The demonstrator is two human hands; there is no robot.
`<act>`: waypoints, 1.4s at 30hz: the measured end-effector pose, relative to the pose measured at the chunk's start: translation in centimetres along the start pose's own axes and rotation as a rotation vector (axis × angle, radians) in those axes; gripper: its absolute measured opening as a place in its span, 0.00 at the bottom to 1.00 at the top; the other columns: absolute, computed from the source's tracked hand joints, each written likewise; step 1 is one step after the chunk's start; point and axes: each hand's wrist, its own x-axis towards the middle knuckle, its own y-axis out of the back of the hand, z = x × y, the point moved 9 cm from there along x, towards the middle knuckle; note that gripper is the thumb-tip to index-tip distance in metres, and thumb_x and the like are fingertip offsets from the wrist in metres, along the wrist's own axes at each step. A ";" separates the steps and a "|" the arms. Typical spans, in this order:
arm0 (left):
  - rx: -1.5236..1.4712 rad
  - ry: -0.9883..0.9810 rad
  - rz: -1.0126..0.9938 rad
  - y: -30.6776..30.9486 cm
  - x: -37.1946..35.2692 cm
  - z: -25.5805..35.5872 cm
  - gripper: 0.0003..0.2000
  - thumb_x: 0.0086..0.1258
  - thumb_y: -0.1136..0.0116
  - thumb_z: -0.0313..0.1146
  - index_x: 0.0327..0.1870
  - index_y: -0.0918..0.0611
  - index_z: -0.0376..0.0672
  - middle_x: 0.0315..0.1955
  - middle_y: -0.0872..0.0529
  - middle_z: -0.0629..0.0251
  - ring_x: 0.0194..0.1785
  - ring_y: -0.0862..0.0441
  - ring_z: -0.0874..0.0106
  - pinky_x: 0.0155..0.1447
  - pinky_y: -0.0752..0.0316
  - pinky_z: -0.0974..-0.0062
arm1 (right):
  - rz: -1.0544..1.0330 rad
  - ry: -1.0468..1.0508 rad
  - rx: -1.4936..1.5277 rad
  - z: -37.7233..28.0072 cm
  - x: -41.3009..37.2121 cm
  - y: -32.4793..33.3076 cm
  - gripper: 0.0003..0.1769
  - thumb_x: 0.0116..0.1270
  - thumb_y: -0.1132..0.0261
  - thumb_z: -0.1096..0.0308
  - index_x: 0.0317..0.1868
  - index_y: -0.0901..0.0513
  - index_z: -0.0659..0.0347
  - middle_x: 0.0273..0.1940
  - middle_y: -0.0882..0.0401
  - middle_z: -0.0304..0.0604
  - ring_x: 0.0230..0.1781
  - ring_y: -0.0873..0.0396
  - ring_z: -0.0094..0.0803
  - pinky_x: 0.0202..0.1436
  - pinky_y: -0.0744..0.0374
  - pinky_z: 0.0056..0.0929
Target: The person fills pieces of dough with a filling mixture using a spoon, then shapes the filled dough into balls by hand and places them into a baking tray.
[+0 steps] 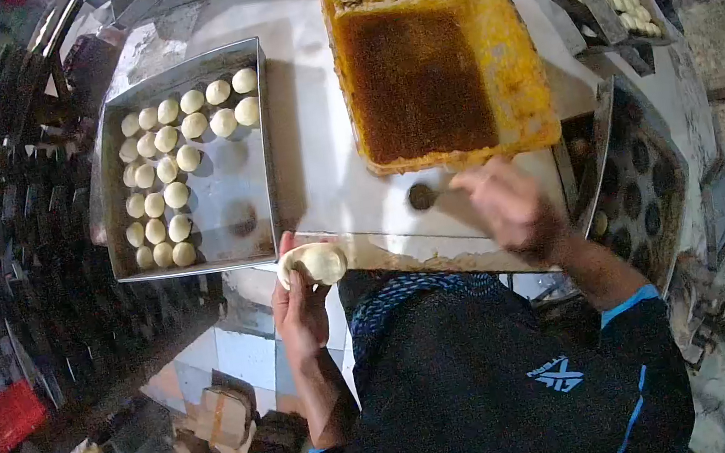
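While the left hand [301, 314] holds up a flattened dough round [317, 265], nearer the body than the tub [504, 44] and off to its left, the step in hand looks like adding brown filling [421, 79] to the dough. The left thumb presses over the dough's near edge with the fingers behind it, a pinch that leaves most of the pale face uncovered. Just beyond the tub's near rim, on the body side, the right hand [508, 206] is curled (blurred, so I cannot tell whether its fingers grip anything). A dark round lump [420, 197] shows beside it, also in front of the tub; whether it is filling or the end of a tool is unclear.

Next, I judge, the move calls for a portion brought leftward from the tub to the dough, with the left hand kept steady and cupped.

Left of the tub, a strip of bare table [305, 114] gives open room as far as the metal tray [236, 184] of dough balls [176, 195], whose near corner sits close by the dough. To the tub's right, a dark pan [637, 169] leaves the right hand less room.
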 end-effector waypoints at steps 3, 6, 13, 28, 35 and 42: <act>-0.008 -0.017 -0.018 -1.6 1.4 -0.4 0.27 0.78 0.55 0.37 0.73 0.42 0.35 0.61 0.26 0.49 0.61 0.24 0.62 0.64 0.28 0.61 | 0.135 -0.086 0.011 5.2 5.5 3.8 0.08 0.62 0.42 0.75 0.39 0.17 0.66 0.37 0.18 0.57 0.34 0.18 0.48 0.36 0.20 0.38; -0.004 0.029 -0.082 -3.5 2.8 -1.0 0.28 0.76 0.54 0.38 0.72 0.41 0.33 0.61 0.26 0.47 0.62 0.25 0.62 0.65 0.30 0.62 | -0.468 -0.284 -0.297 12.0 7.4 -1.3 0.11 0.61 0.44 0.78 0.39 0.16 0.68 0.35 0.17 0.58 0.39 0.18 0.55 0.43 0.20 0.42; 0.051 -0.049 -0.042 -3.8 2.3 0.7 0.34 0.71 0.47 0.43 0.67 0.39 0.22 0.62 0.28 0.42 0.63 0.26 0.55 0.67 0.33 0.60 | -1.049 -0.201 -0.329 13.7 5.3 -7.8 0.16 0.57 0.43 0.75 0.44 0.15 0.64 0.36 0.17 0.57 0.39 0.18 0.54 0.43 0.19 0.42; -0.165 0.259 -0.094 -10.4 1.5 -1.9 0.22 0.78 0.57 0.38 0.66 0.32 0.31 0.62 0.27 0.52 0.60 0.23 0.66 0.60 0.24 0.72 | -0.443 -0.311 0.521 3.6 3.8 0.9 0.11 0.65 0.41 0.73 0.44 0.16 0.66 0.19 0.29 0.36 0.19 0.31 0.24 0.22 0.33 0.27; -0.195 0.305 0.050 -7.1 2.0 -4.9 0.23 0.76 0.52 0.41 0.66 0.31 0.35 0.60 0.24 0.57 0.60 0.24 0.66 0.63 0.25 0.73 | -0.012 -0.003 -0.002 1.7 -4.4 -7.7 0.21 0.59 0.42 0.80 0.54 0.20 0.66 0.29 0.25 0.49 0.27 0.23 0.43 0.33 0.21 0.36; -0.130 0.146 0.045 -2.9 1.9 -4.4 0.23 0.76 0.53 0.42 0.66 0.32 0.37 0.62 0.26 0.56 0.62 0.25 0.66 0.63 0.26 0.71 | -0.337 -0.406 -0.171 11.0 -8.7 -16.1 0.18 0.64 0.38 0.70 0.55 0.19 0.57 0.44 0.20 0.51 0.48 0.23 0.49 0.51 0.23 0.40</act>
